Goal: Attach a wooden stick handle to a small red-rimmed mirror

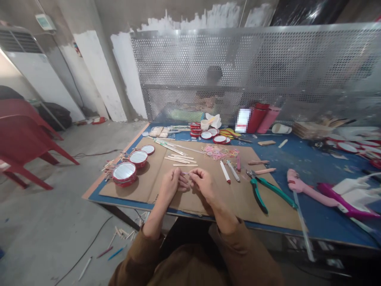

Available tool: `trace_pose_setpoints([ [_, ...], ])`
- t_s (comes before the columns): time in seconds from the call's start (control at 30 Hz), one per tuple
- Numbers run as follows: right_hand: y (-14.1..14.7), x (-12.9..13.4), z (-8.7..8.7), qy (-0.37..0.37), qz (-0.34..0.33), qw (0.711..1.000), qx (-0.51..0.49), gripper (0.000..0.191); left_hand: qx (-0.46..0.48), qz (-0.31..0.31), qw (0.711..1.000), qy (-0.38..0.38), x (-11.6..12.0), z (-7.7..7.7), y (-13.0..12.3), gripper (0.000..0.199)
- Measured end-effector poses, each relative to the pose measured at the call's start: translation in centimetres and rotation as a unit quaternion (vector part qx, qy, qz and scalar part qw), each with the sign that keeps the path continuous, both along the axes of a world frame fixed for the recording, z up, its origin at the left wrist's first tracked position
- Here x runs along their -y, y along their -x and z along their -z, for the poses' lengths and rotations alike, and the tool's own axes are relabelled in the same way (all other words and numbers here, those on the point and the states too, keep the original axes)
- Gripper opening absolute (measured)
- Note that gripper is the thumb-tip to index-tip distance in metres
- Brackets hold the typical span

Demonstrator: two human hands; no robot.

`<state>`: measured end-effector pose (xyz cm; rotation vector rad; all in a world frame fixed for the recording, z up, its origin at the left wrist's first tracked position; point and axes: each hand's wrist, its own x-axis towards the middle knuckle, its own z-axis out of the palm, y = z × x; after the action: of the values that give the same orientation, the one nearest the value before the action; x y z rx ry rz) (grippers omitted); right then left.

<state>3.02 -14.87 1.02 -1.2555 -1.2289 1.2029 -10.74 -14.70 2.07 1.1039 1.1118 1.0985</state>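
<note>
My left hand [173, 183] and my right hand [203, 182] meet over the cardboard sheet [193, 204], fingertips pinched close together. Between them is something small and pale, too tiny to make out. Just beyond my fingers lie several flat craft sticks [181, 158]. A loose pile of pink and yellow rubber bands [218, 151] sits a little farther back. Right of my right hand are a red-and-white marker [225, 172] and a grey-white marker [233, 171]. Green-handled pliers [259, 192] lie spread on the right part of the cardboard.
Small red-rimmed drums [124, 171] with sticks stand at the left. A pink glue gun [312, 190] with a clear glue stick lies on the blue table [275, 159] at right. Bottles [257, 118] and a lit phone [242, 120] stand before the perforated metal screen [184, 71].
</note>
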Motion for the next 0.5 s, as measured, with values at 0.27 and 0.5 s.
trace_pose_setpoints([
  [0.27, 0.01, -0.11, 0.20, -0.016, 0.005, 1.000, 0.009, 0.026, -0.018, -0.003, 1.000, -0.012, 0.32, -0.14, 0.16, 0.043],
  [0.5, 0.06, 0.03, -0.19, -0.026, -0.012, 0.999, 0.020, 0.022, -0.012, 0.000, 1.000, -0.011, 0.10, 0.34, 0.15, 0.040],
])
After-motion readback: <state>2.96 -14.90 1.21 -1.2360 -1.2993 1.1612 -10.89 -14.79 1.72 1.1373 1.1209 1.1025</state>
